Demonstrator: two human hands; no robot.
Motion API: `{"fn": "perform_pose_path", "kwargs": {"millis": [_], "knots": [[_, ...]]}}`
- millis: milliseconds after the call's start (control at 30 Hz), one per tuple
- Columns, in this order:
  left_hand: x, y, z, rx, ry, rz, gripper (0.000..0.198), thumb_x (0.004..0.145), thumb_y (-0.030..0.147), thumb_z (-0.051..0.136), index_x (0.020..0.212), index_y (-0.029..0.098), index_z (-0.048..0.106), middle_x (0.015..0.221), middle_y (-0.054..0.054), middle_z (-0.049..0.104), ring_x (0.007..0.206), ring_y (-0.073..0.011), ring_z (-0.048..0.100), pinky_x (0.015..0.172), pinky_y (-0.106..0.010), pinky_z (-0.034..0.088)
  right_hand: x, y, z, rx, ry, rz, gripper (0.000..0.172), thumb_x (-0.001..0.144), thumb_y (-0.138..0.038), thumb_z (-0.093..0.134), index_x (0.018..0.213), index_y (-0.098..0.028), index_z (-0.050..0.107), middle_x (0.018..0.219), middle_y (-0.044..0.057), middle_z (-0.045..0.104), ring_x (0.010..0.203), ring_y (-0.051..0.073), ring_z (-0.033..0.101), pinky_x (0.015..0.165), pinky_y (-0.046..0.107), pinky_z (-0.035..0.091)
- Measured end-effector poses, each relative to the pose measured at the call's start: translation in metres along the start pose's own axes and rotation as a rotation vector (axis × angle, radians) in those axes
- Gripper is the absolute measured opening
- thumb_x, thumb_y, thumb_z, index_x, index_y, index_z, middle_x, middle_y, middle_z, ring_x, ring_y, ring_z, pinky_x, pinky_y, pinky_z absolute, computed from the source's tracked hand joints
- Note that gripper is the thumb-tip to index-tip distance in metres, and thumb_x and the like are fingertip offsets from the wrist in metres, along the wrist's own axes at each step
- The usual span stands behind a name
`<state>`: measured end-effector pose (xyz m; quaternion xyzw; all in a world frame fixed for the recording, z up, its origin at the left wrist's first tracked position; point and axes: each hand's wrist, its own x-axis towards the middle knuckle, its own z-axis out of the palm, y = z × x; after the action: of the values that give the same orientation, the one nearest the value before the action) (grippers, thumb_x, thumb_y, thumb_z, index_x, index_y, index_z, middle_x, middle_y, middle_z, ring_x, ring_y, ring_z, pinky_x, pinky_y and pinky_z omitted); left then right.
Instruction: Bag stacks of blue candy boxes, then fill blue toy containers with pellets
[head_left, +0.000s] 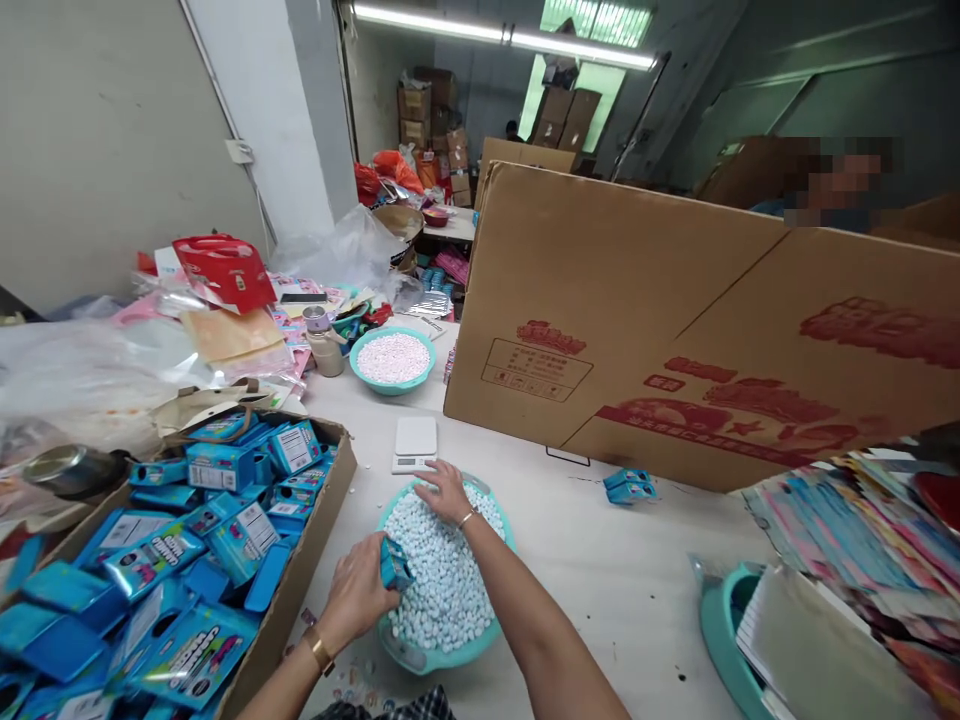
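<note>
A turquoise basin point(442, 660) full of small pale-blue candy-like pellets point(442, 580) stands before me. My left hand point(358, 585) is wrapped round a small blue printed carton point(395, 565), held tilted over the basin's left side. Over the far part of the basin, my right hand point(442, 490) has its fingers stretched out toward a white digital scale point(415, 440). I see nothing in that hand, though its palm is hidden. To the left, an open cardboard box point(330, 500) is heaped with similar blue cartons point(232, 540).
A tall cardboard sheet point(630, 330) stands across the table, with blue cartons point(630, 486) at its foot. Beyond the scale are a second basin point(394, 388) of pale pellets and a bottle point(325, 350). Another turquoise container point(720, 630) holds papers at right. A person point(832, 190) is behind the cardboard.
</note>
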<state>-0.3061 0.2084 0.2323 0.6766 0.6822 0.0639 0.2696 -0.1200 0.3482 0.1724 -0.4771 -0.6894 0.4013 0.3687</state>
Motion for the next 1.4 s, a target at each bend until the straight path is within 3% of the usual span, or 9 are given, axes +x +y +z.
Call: {"fn": "perform_pose_path", "kwargs": {"millis": [100,267,433,600,733,1000,1400], "knots": [[0.014,0.002,0.01,0.065,-0.028,-0.03,0.068,0.063,0.02,0.051,0.13,0.011,0.044,0.127,-0.019,0.059,0.122,-0.0339,0.052,0.098,-0.044,0.039,0.008,0.011,0.004,-0.039,-0.146,-0.033,0.023,0.071,-0.037,0.078,0.094,-0.035,0.078,0.121,0.002,0.07,0.127,0.029,0.049,0.113,0.054,0.02],[0.032,0.018,0.023,0.13,-0.054,-0.017,0.069,0.067,0.022,0.05,0.135,0.011,0.041,0.131,-0.019,0.057,0.124,-0.0349,0.049,0.097,-0.047,0.037,-0.021,0.015,0.003,-0.127,-0.238,-0.126,0.02,0.088,-0.035,0.061,0.101,-0.035,0.076,0.12,0.003,0.069,0.119,0.023,0.055,0.106,0.043,0.034],[0.046,0.034,0.025,0.15,-0.051,0.026,0.067,0.066,0.019,0.052,0.132,0.013,0.044,0.129,-0.018,0.057,0.122,-0.0334,0.049,0.097,-0.046,0.035,-0.041,0.007,0.008,0.095,-0.02,0.058,0.011,0.081,-0.031,0.068,0.075,-0.027,0.076,0.084,0.002,0.072,0.089,0.02,0.061,0.091,0.035,0.043],[0.046,0.044,0.02,0.09,-0.055,0.02,0.065,0.064,0.019,0.056,0.127,0.015,0.046,0.127,-0.016,0.057,0.123,-0.0323,0.048,0.097,-0.042,0.034,-0.052,-0.004,0.015,0.207,0.131,0.222,0.017,0.079,-0.031,0.065,0.069,-0.02,0.073,0.073,0.002,0.071,0.077,0.02,0.064,0.079,0.031,0.047],[0.034,0.05,0.023,-0.049,0.012,0.075,0.066,0.065,0.022,0.055,0.13,0.016,0.044,0.126,-0.014,0.057,0.124,-0.0308,0.048,0.1,-0.04,0.034,-0.063,-0.021,0.014,0.26,0.302,0.32,0.021,0.078,-0.037,0.065,0.072,-0.018,0.072,0.074,0.003,0.07,0.078,0.02,0.063,0.078,0.031,0.047],[0.022,0.047,0.04,-0.317,0.212,0.116,0.067,0.065,0.021,0.057,0.13,0.014,0.041,0.131,-0.015,0.053,0.128,-0.0306,0.047,0.107,-0.044,0.033,-0.065,-0.05,0.009,0.351,0.456,0.341,0.019,0.073,-0.036,0.07,0.068,-0.018,0.07,0.071,0.0,0.067,0.075,0.018,0.059,0.078,0.029,0.045],[0.019,0.032,0.051,-0.441,0.382,0.24,0.066,0.065,0.022,0.063,0.129,0.015,0.047,0.128,-0.017,0.057,0.125,-0.0356,0.051,0.104,-0.054,0.04,-0.07,-0.069,0.015,0.553,0.587,0.347,0.022,0.075,-0.037,0.069,0.064,-0.018,0.064,0.067,0.0,0.067,0.071,0.017,0.058,0.075,0.028,0.044]]}}
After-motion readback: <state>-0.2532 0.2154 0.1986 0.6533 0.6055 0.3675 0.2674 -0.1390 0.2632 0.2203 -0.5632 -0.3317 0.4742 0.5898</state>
